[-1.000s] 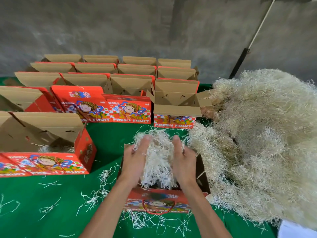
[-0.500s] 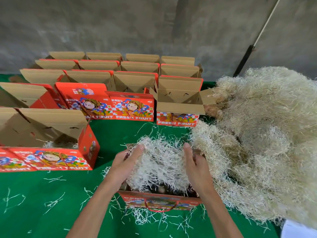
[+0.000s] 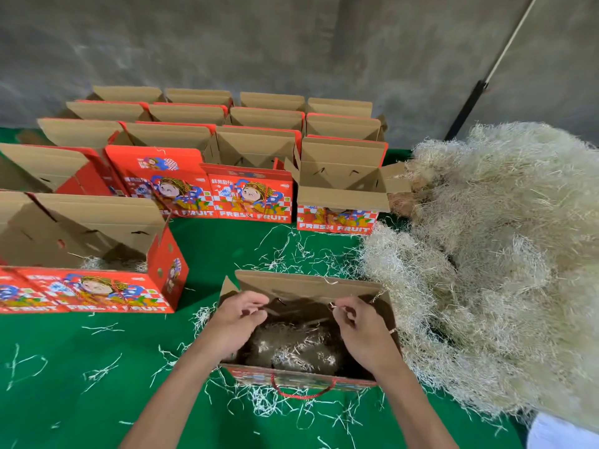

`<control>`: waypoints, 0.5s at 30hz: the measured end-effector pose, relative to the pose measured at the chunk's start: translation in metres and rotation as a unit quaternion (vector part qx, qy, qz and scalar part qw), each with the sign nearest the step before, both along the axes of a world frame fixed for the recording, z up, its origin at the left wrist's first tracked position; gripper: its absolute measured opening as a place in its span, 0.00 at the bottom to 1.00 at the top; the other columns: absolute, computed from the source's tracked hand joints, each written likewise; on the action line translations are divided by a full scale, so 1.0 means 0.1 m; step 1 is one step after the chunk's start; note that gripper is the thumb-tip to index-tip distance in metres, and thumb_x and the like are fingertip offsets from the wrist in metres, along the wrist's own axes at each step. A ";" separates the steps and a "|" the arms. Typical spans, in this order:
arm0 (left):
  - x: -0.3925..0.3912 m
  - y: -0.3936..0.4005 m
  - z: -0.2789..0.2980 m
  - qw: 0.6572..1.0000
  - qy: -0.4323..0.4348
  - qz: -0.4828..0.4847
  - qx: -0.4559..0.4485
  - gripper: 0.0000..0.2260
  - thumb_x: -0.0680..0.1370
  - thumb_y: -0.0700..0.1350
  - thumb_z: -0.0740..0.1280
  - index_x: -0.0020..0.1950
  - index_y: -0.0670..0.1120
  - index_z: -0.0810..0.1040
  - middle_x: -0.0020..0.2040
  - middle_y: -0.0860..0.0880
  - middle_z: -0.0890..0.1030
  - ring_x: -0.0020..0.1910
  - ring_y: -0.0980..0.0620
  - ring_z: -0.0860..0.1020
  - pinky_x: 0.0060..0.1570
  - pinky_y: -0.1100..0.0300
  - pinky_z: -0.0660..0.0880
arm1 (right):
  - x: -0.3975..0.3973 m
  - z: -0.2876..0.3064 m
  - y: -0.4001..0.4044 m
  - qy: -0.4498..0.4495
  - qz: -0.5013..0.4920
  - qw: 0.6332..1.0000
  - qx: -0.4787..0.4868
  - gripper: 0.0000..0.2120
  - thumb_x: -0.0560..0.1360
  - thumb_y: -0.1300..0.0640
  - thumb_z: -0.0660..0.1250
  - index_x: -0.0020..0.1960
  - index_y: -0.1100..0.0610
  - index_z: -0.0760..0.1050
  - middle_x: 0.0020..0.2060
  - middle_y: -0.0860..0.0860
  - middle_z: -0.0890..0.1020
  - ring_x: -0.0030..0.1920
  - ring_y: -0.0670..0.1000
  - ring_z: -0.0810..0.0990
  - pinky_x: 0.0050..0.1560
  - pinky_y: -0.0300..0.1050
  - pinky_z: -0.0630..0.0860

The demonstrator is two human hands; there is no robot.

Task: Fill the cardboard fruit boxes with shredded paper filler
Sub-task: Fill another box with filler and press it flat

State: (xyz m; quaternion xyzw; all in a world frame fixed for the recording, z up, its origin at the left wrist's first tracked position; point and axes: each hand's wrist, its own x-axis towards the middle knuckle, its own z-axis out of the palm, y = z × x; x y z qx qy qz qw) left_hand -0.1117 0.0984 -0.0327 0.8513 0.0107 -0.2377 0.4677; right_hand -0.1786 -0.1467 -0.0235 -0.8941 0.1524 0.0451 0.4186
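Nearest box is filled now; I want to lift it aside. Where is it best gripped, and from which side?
Grip the nearest box by its red cord handle, coming from the near side. The cord hangs as a free loop off the front wall, and the shredded paper pile crowds the right wall. The open top, with the left hand and right hand over it, offers only thin flaps.
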 end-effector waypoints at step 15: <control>0.53 -0.49 0.17 0.907 0.081 -0.293 0.291 0.14 0.79 0.43 0.68 0.64 0.49 0.76 0.56 0.48 0.80 0.50 0.49 0.80 0.43 0.57 0.76 | 0.55 0.23 0.12 0.215 0.343 0.903 -0.144 0.06 0.80 0.60 0.62 0.55 0.59 0.76 0.52 0.58 0.82 0.53 0.61 0.81 0.47 0.50 0.76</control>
